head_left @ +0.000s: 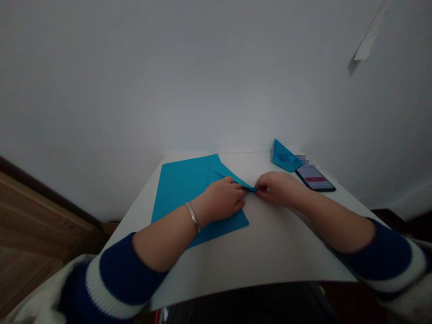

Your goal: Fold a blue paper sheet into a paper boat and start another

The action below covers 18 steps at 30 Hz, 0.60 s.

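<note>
A narrow folded piece of blue paper (234,176) lies slantwise over the right edge of a larger flat blue sheet (182,182). My left hand (224,198), with a silver bracelet at the wrist, rests on the sheet, its fingers closed on the folded paper. At the paper's pointed right end, my right hand (275,189) pinches the tip between thumb and fingers. The left fingertips are partly hidden. Behind my right hand stands a folded blue paper boat (285,157).
A phone (313,176) with its screen lit lies by the paper boat at the back right. The white table (263,256) reaches the wall behind. A wooden panel (43,229) is at the left, and a white strip (367,42) hangs on the right wall.
</note>
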Available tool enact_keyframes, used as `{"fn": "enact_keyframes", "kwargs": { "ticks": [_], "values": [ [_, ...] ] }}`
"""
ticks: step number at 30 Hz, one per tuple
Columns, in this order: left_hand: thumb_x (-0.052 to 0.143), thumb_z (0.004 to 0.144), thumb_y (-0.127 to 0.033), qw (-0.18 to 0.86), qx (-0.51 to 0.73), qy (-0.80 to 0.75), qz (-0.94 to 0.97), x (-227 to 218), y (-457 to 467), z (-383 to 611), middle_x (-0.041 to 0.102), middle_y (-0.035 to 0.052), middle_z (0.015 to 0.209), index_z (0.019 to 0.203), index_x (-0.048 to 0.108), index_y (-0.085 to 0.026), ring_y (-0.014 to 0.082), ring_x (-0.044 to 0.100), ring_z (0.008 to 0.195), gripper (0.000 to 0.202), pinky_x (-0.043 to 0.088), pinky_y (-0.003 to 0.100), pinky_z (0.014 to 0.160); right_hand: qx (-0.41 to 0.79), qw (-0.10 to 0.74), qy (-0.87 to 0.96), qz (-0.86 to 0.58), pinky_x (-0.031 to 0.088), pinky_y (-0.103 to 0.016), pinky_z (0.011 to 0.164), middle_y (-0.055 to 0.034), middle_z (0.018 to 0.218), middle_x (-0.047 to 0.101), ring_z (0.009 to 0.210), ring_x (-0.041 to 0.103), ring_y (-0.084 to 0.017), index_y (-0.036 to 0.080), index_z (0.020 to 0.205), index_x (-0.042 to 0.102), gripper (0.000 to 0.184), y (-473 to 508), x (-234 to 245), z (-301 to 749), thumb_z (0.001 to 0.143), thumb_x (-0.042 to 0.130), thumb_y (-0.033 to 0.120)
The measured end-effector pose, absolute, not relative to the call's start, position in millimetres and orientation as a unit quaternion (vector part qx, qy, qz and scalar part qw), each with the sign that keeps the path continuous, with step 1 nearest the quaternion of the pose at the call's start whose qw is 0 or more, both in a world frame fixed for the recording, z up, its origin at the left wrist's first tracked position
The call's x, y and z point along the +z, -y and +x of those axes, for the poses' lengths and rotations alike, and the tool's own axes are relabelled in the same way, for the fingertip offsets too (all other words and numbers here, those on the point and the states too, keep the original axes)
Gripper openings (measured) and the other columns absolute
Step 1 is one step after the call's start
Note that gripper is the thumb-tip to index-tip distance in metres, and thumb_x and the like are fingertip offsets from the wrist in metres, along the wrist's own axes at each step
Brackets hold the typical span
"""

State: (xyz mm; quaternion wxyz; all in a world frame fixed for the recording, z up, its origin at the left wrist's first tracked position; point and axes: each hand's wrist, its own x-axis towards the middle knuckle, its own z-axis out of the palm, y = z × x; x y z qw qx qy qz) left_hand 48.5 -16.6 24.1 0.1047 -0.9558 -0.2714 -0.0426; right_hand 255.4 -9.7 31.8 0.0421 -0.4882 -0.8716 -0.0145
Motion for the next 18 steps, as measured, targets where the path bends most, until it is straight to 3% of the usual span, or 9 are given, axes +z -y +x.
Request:
{"fn": "enact_keyframes", "kwargs": {
  "ticks": [6,10,12,16,18],
  "values": [
    [0.041,0.094,-0.025,0.064,-0.003,0.326,-0.943,32.9,16.6,46.3,0.069,0.0091,0.094,0.086,0.072,-0.014,0.0174,0.063,0.073,0.033,0.048,0.029,0.067,-0.040,0.032,0.892,-0.449,0.038,-0.027,0.059,-0.0029,0.092,0.072,0.085,0.064,-0.020,0.026,0.089,0.074,0.022,12.8,31.4,258.7,0.080,0.056,0.020],
    [0.042,0.094,-0.028,0.072,-0.008,0.345,-0.936,33.6,17.5,44.1,0.064,0.0095,0.091,0.078,0.071,-0.012,0.0160,0.060,0.069,0.036,0.048,0.029,0.064,-0.043,0.023,0.889,-0.456,0.035,-0.027,0.056,-0.0034,0.092,0.072,0.084,0.064,-0.020,0.026,0.085,0.075,0.020,14.0,33.2,259.1,0.080,0.056,0.020],
    [0.045,0.093,-0.029,0.087,-0.021,0.341,-0.936,32.3,16.4,42.9,0.062,0.0099,0.093,0.078,0.070,-0.013,0.0180,0.060,0.076,0.033,0.049,0.029,0.066,-0.041,0.018,0.886,-0.462,0.034,-0.027,0.055,-0.0037,0.091,0.072,0.083,0.065,-0.020,0.025,0.083,0.075,0.019,14.6,34.6,258.9,0.080,0.057,0.021],
    [0.050,0.091,-0.028,0.104,-0.067,0.309,-0.943,26.5,12.3,40.8,0.063,0.0110,0.112,0.086,0.070,-0.014,0.0239,0.058,0.102,0.024,0.049,0.034,0.084,-0.052,0.013,0.885,-0.462,0.034,-0.028,0.054,-0.0043,0.089,0.072,0.080,0.065,-0.020,0.024,0.082,0.075,0.021,16.2,35.9,256.9,0.081,0.054,0.023],
    [0.050,0.091,-0.027,0.089,-0.069,0.311,-0.944,23.3,11.1,40.3,0.066,0.0097,0.106,0.094,0.068,-0.015,0.0224,0.060,0.098,0.022,0.050,0.035,0.085,-0.059,0.015,0.891,-0.449,0.035,-0.028,0.056,-0.0042,0.093,0.072,0.081,0.064,-0.019,0.024,0.086,0.075,0.022,16.6,34.6,255.4,0.082,0.053,0.023]
  ]
}}
